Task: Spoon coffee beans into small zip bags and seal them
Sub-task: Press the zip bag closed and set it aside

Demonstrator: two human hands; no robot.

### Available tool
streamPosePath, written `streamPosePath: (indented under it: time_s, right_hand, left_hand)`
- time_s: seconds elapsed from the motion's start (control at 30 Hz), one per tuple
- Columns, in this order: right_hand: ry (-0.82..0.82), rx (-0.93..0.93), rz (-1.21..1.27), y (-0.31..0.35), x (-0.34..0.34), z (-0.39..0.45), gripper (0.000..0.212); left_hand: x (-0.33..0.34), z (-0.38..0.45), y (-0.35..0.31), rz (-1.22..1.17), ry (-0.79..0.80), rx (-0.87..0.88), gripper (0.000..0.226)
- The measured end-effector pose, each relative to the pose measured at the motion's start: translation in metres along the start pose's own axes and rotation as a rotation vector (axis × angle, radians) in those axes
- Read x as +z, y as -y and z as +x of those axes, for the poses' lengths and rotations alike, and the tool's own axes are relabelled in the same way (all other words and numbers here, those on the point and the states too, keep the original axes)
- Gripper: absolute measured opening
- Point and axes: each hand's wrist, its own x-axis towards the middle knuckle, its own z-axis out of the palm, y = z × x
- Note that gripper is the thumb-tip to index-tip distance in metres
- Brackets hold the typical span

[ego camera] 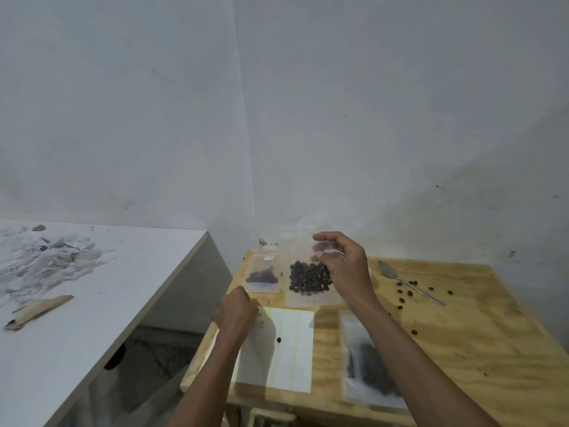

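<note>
My right hand (345, 266) was raised above the far side of the plywood table (480, 340), its thumb and fingers pinching the top edge of a small zip bag (308, 282) that hung with a dark cluster of coffee beans in its lower half. Just to its left a second small bag (264, 277) with fewer beans lay near the wall. My left hand (236, 312) was lower, knuckles up and fingers curled at the upper left corner of a white sheet of labels (286, 349) lying flat on the table; whether it actually gripped the sheet I could not tell. A single bean (279, 339) sat on that sheet. Under my right forearm lay another filled bag (369, 368), flat on the wood. The spoon (406, 282) rested untouched toward the right, bowl pointing to the wall, with loose beans (406, 292) scattered round its handle. To the left stood a white counter (123, 291) carrying crumpled paper (46, 257).
</note>
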Motion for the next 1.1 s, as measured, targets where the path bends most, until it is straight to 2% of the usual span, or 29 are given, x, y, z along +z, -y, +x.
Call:
streamPosePath:
  time_s: [0.13,0.23,0.3,0.47,0.57,0.67,0.8,0.97,1.1]
  right_hand:
    - [-0.013,-0.002,0.002,0.001,-0.003,0.0,0.036]
    - [-0.019,-0.001,0.002,-0.001,-0.005,0.001,0.037]
    - [-0.022,0.0,0.003,-0.002,-0.007,0.0,0.038]
    - [-0.023,-0.005,0.012,-0.003,-0.012,-0.002,0.037]
    - [-0.012,-0.018,0.007,0.0,-0.013,-0.004,0.035]
    - [0.012,-0.02,0.025,0.005,-0.014,-0.004,0.033]
    - [-0.003,-0.064,0.044,0.007,-0.017,-0.002,0.013]
    - [-0.064,-0.091,0.053,0.008,-0.019,0.001,0.012]
    - [-0.085,-0.096,0.086,0.011,-0.02,0.0,0.012]
  left_hand:
    - [0.002,-0.002,-0.001,0.049,0.04,0.053,0.027]
    - [-0.005,-0.012,-0.008,-0.061,0.026,0.079,0.028]
    - [-0.021,-0.022,-0.02,-0.206,0.002,0.125,0.024]
    - [-0.074,-0.058,-0.061,-0.774,-0.025,0.365,0.022]
    - [-0.085,-0.073,-0.089,-0.912,0.027,0.455,0.03]
    - [-0.078,-0.08,-0.11,-0.958,-0.01,0.419,0.036]
    - [-0.069,-0.092,-0.129,-0.949,-0.115,0.397,0.036]
    - [-0.063,-0.099,-0.14,-0.851,-0.207,0.455,0.035]
    - [-0.052,-0.103,-0.142,-0.677,-0.423,0.529,0.028]
